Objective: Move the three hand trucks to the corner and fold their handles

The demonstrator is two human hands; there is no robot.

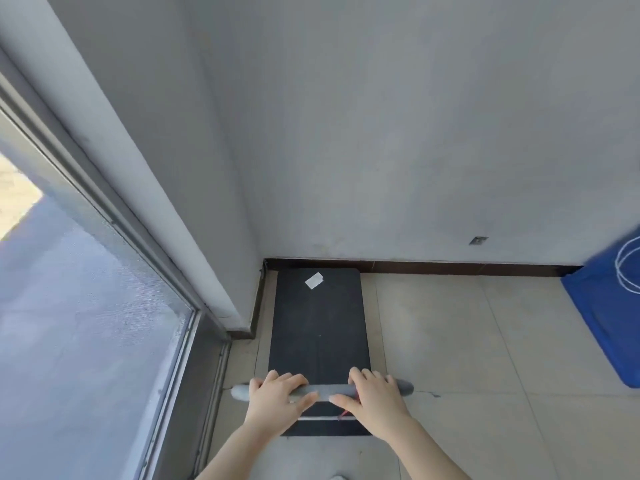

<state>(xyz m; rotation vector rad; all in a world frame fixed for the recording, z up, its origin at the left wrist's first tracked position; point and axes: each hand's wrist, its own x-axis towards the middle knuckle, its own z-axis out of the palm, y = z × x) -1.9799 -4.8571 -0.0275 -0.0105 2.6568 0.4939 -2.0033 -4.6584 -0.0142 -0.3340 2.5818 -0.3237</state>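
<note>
One hand truck stands in the corner of the room, its black platform (318, 327) reaching the dark baseboard at the far wall. A white label (314, 280) sticks to the platform's far end. The grey padded handle bar (322, 390) runs crosswise above the near end, upright. My left hand (277, 396) grips the bar on its left part, and my right hand (372, 396) grips it on the right part. Only this hand truck is in view.
A grey wall (381, 133) rises ahead, with a pillar (145, 161) and a large window (79, 306) on the left. A blue object (609, 306) with a white cord lies against the wall at the right. Beige floor tiles (467, 341) stretch between it and the platform.
</note>
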